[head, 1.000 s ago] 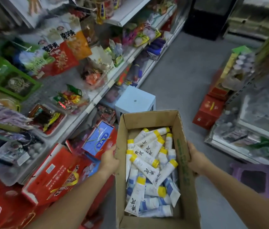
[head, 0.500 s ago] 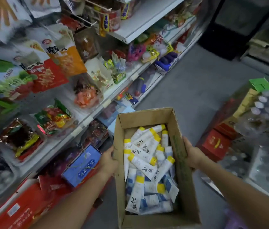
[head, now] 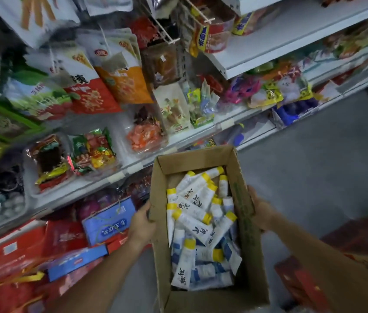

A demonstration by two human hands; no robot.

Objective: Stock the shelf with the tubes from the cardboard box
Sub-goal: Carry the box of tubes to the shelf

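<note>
Left hand (head: 141, 224): curled on the left wall of the box (head: 249, 224), gripping it; thumb over the wall's edge.
Right hand (head: 261, 212): pressed to the box's right wall from outside, clasping it; fingers mostly hidden behind the cardboard.
Box: open-topped brown cardboard, held between both hands, green print on the right wall.
Tubes (head: 197, 224): loose heap inside the box, between the hands; white bodies, yellow caps, black characters, some with blue ends; lying crosswise, overlapping.
Shelf (head: 120, 175): white, beyond the left hand; packaged snacks lie on it, bags hang above.
Gift boxes (head: 108, 219): blue and red, left of the left hand, under the shelf.
Floor (head: 314, 154): grey, beyond the right hand.
</note>
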